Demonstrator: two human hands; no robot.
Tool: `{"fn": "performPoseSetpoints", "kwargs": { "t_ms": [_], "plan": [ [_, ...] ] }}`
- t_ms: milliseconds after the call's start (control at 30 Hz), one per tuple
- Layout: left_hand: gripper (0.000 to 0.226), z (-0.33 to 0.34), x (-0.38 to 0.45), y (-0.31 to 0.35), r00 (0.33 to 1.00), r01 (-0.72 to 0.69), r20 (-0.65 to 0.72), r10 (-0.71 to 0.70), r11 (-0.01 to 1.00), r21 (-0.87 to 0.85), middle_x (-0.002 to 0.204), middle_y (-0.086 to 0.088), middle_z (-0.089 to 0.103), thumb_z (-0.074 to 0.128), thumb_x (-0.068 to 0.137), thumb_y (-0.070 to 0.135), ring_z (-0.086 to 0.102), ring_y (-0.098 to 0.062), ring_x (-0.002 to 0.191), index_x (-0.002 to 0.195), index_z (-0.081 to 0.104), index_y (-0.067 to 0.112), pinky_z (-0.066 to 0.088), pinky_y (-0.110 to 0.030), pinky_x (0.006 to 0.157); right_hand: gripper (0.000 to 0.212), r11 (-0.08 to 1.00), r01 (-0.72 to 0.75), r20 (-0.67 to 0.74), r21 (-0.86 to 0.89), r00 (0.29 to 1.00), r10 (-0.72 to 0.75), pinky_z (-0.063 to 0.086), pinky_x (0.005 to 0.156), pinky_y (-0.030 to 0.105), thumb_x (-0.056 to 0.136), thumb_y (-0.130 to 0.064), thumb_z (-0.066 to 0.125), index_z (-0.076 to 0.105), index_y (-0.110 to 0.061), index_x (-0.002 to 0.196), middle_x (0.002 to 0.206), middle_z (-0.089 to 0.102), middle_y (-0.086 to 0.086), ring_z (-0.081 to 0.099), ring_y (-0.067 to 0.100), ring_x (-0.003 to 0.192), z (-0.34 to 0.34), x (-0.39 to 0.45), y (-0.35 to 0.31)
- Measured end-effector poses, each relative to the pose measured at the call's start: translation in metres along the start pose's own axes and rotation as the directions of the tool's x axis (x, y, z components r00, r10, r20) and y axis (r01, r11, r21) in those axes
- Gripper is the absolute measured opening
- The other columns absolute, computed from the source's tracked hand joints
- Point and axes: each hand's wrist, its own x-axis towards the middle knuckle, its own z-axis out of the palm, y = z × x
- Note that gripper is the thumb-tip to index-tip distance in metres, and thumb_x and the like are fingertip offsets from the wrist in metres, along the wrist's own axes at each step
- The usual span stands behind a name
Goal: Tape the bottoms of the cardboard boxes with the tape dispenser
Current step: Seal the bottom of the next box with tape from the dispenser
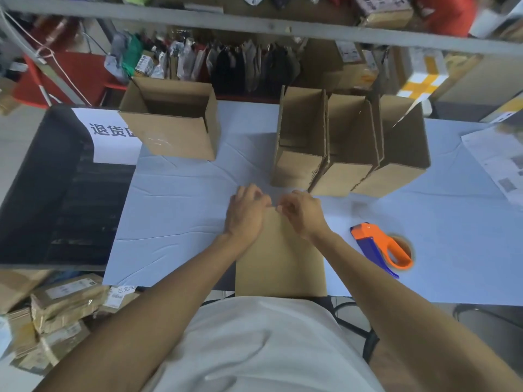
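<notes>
A flat, folded cardboard box [280, 267] lies on the pale blue table [175, 210], right in front of me. My left hand [246, 211] and my right hand [303, 215] both sit at its far edge, fingers curled and pinching the cardboard there. The orange and blue tape dispenser [380, 246] lies on the table to the right of the flat box, untouched. Three opened boxes [351, 154] stand side by side beyond my hands, at the centre right. One more open box [175, 120] stands at the back left.
A black bin [56, 193] with a white paper sign stands left of the table. Printed sheets [501, 162] lie at the right edge. Taped parcels [62, 309] are stacked on the floor at lower left. Shelves with hanging packets and cartons run along the back.
</notes>
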Motion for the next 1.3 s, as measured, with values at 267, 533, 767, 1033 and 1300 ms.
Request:
{"fn": "performPoseSetpoints", "kwargs": {
  "t_ms": [267,533,767,1033,1300],
  "plan": [
    [0.035,-0.005,-0.005,0.012,0.988,-0.019,0.154,-0.001,0.992,0.127,0.111,-0.005,0.062,0.046,0.098,0.042,0.050,-0.026,0.111,0.111,0.066,0.017,0.034,-0.037,0.093,0.018,0.998,0.046,0.008,-0.041,0.999,-0.045,0.046,0.079,0.040,0.094,-0.024,0.058,0.072,-0.029,0.104,0.096,0.063,-0.002,0.053,0.027,0.094,-0.001,-0.014,0.012],
    [0.103,0.038,-0.062,0.055,0.970,0.135,0.169,-0.176,0.965,0.226,0.162,-0.014,-0.013,0.038,0.085,0.073,-0.013,-0.036,0.148,0.155,-0.003,0.010,-0.008,-0.059,0.116,0.017,0.993,-0.097,-0.081,0.071,0.991,0.102,0.047,0.077,0.040,0.094,-0.026,0.055,0.072,-0.029,0.096,0.095,0.066,-0.001,0.052,0.024,0.097,0.005,-0.017,0.016],
    [0.118,0.053,-0.038,0.094,0.969,0.088,0.211,-0.129,0.977,0.194,0.164,-0.004,-0.010,0.045,0.069,0.077,-0.016,-0.024,0.150,0.156,-0.001,0.014,-0.010,-0.051,0.118,0.017,0.954,-0.299,-0.212,-0.011,0.933,0.290,0.043,0.069,0.041,0.094,-0.021,0.056,0.072,-0.017,0.088,0.086,0.064,0.009,0.057,0.031,0.085,-0.010,-0.044,0.041],
    [0.105,0.057,-0.004,0.101,0.818,-0.513,0.433,0.379,0.821,0.250,0.165,-0.003,0.003,0.053,0.058,0.079,-0.006,-0.027,0.151,0.150,0.022,0.038,-0.010,-0.053,0.114,0.028,0.834,-0.551,-0.364,-0.039,0.785,0.501,0.038,0.060,0.032,0.090,-0.036,0.063,0.063,-0.012,0.104,0.097,0.062,0.009,0.058,0.029,0.088,-0.058,-0.108,0.119],
    [0.071,0.048,0.006,0.107,0.793,-0.558,0.425,0.437,0.801,0.217,0.165,0.003,0.006,0.042,0.081,0.076,-0.002,-0.023,0.151,0.143,0.038,0.042,-0.005,-0.048,0.120,0.059,0.896,-0.376,0.051,-0.234,0.916,0.398,0.047,0.064,0.036,0.088,-0.007,0.052,0.034,-0.025,0.142,0.112,0.058,0.003,0.054,0.029,0.094,-0.088,-0.116,0.163]
  ]
}}
